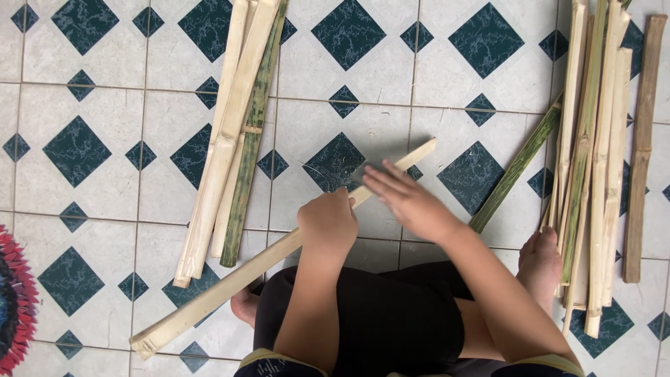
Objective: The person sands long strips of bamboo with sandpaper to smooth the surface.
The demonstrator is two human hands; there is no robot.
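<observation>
My left hand [328, 222] is closed around a long pale bamboo slat [230, 283] that runs diagonally from the lower left to the upper right, above the tiled floor. My right hand [408, 201] is blurred, with its fingers stretched out flat over the slat's upper part, just right of my left hand. It seems to hold nothing. I sit on the floor in dark shorts, with my bare feet [541, 262] showing beside my legs.
A small pile of pale and green bamboo strips [234, 132] lies on the floor at the left. A bigger bundle of strips [600, 160] lies at the right, with one green strip [516, 171] slanting out of it. A red-fringed mat edge [14, 300] shows at far left.
</observation>
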